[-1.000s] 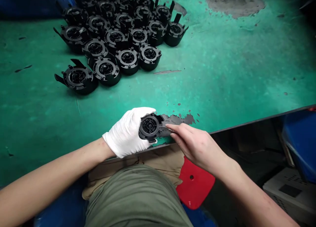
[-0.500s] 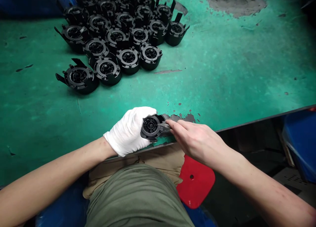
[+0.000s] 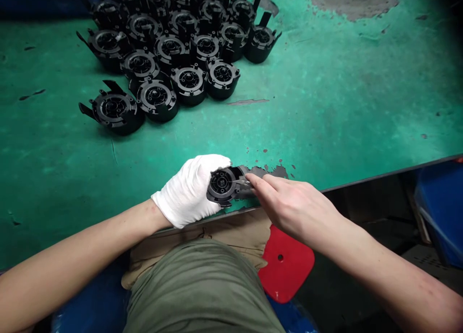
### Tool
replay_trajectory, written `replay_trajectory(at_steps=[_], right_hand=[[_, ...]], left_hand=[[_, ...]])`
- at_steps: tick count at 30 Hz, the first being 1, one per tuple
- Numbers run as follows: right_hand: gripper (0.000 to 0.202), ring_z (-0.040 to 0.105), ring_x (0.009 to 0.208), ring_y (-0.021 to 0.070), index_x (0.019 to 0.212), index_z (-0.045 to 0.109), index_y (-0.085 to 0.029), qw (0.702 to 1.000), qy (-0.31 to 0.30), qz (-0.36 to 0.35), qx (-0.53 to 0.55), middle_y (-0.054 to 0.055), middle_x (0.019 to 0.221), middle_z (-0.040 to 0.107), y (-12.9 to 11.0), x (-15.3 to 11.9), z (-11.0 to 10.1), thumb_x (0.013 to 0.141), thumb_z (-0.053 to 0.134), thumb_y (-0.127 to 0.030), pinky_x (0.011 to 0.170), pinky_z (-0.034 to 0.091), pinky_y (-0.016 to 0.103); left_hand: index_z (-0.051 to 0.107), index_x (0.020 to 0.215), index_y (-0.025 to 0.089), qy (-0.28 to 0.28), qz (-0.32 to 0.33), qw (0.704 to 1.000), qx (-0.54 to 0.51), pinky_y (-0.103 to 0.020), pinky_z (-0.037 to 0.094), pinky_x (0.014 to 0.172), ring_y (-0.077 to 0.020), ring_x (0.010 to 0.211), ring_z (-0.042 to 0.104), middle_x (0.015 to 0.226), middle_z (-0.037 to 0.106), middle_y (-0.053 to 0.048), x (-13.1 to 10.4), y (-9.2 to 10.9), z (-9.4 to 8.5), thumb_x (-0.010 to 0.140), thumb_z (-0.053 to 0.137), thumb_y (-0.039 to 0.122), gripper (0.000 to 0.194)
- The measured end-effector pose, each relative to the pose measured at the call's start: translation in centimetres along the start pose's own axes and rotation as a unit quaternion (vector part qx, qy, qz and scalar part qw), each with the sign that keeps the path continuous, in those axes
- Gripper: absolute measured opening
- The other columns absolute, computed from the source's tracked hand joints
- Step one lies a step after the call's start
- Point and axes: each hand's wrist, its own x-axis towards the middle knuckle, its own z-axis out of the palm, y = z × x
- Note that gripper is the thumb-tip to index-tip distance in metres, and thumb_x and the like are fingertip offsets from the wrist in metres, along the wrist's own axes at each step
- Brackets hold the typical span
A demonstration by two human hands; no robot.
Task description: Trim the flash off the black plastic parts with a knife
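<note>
My left hand (image 3: 191,190), in a white glove, is closed around a round black plastic housing (image 3: 221,184) near the table's front edge. Its ringed face with a hub in the middle is turned up toward me. My bare right hand (image 3: 285,198) pinches a small, thin metal tool (image 3: 243,181), perhaps a blade or tweezers. The tip points left and reaches the right side of the housing's face; whether it touches cannot be made out. Most of the tool's handle is hidden by my fingers.
Several like black housings (image 3: 157,99) stand packed together at the back left of the green table (image 3: 325,106), some with upright tabs. A red stool seat (image 3: 287,265) is below the front edge. Blue plastic (image 3: 441,207) shows at the right, beyond the edge.
Both hands keep their grips on the housing and the tool. The right hand has shifted very slightly to the right; the view has moved a little too.
</note>
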Motion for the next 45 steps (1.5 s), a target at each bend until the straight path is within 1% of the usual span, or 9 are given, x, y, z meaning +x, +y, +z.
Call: replay_trajectory(at_steps=[8,17,21,26,30,35,41,43,45], right_hand=[[0.044,0.061,0.068,0.0195,0.130,0.060,-0.008,1.000,-0.009,-0.021,-0.005,0.003,0.084,0.066,-0.5,0.0,-0.4,0.091,0.047,0.003,0.058,0.031,0.036],[0.035,0.059,0.064,0.0188,0.133,0.062,-0.007,0.997,-0.058,-0.053,0.027,0.003,0.084,0.065,0.2,0.7,-0.8,0.100,0.049,-0.004,0.056,0.026,0.036],[0.031,0.062,0.067,0.0185,0.137,0.061,-0.009,0.992,-0.063,-0.068,0.081,0.004,0.089,0.069,1.4,1.3,-0.5,0.109,0.047,-0.013,0.057,0.031,0.035],[0.031,0.069,0.085,0.0180,0.140,0.061,-0.015,0.979,0.056,-0.017,0.193,0.007,0.103,0.072,2.5,0.8,0.1,0.116,0.045,-0.025,0.071,0.048,0.030],[0.037,0.065,0.080,0.0180,0.149,0.057,-0.016,0.974,0.129,0.048,0.181,0.006,0.096,0.068,0.2,-1.2,0.9,0.113,0.051,-0.019,0.071,0.051,0.030],[0.049,0.065,0.088,0.0208,0.160,0.047,-0.013,0.965,0.123,0.098,0.210,0.011,0.107,0.066,-3.5,-3.1,2.3,0.112,0.050,-0.015,0.078,0.056,0.033],[0.045,0.063,0.078,0.0192,0.157,0.049,-0.011,0.982,0.098,0.111,0.120,0.007,0.098,0.066,-4.1,-4.0,2.5,0.112,0.051,-0.017,0.063,0.049,0.032],[0.045,0.062,0.076,0.0185,0.158,0.049,-0.011,0.982,0.094,0.111,0.123,0.005,0.094,0.065,-4.1,-4.0,2.4,0.113,0.051,-0.017,0.064,0.048,0.033],[0.046,0.062,0.077,0.0187,0.158,0.047,-0.011,0.981,0.096,0.108,0.127,0.005,0.095,0.065,-4.3,-3.9,2.4,0.113,0.051,-0.016,0.065,0.048,0.033]], left_hand=[[0.046,0.144,0.016,0.007,0.013,1.000,0.008,-0.054,0.061,0.107,-0.0367,0.125,0.072,0.135,0.068,-0.022,-0.3,-0.3,0.2,0.083,0.086,0.037,0.077],[0.059,0.131,0.019,-0.026,-0.045,0.998,-0.031,-0.052,0.061,0.104,-0.0356,0.119,0.074,0.127,0.074,-0.017,0.7,0.5,-0.2,0.081,0.085,0.037,0.059],[0.061,0.129,0.019,-0.043,-0.055,0.997,-0.034,-0.049,0.062,0.103,-0.0341,0.116,0.075,0.125,0.075,-0.015,0.7,0.4,-0.2,0.082,0.088,0.038,0.058],[0.057,0.137,0.017,0.032,-0.014,0.998,0.044,-0.053,0.061,0.105,-0.0387,0.121,0.073,0.132,0.073,-0.019,0.3,0.0,-0.3,0.070,0.096,0.064,0.091],[0.056,0.145,0.013,0.014,-0.024,0.996,0.086,-0.054,0.057,0.111,-0.0398,0.132,0.067,0.144,0.066,-0.024,0.0,0.8,-0.8,0.076,0.093,0.059,0.091],[0.068,0.112,0.019,0.041,-0.011,0.996,0.077,-0.044,0.062,0.094,-0.0325,0.113,0.074,0.123,0.073,-0.016,-0.4,1.2,-0.6,0.078,0.088,0.068,0.063],[0.065,0.084,0.019,0.033,-0.070,0.985,0.156,-0.041,0.058,0.070,-0.0286,0.084,0.067,0.089,0.062,-0.009,-0.7,0.9,-0.2,0.063,0.078,0.096,0.080],[0.064,0.076,0.020,0.026,-0.065,0.986,0.154,-0.043,0.059,0.073,-0.0293,0.085,0.066,0.087,0.061,-0.009,-0.5,1.0,-0.3,0.061,0.077,0.097,0.079],[0.064,0.074,0.020,0.018,-0.053,0.990,0.133,-0.043,0.061,0.084,-0.0322,0.098,0.069,0.099,0.066,-0.013,-0.3,1.1,-0.5,0.058,0.086,0.090,0.075]])
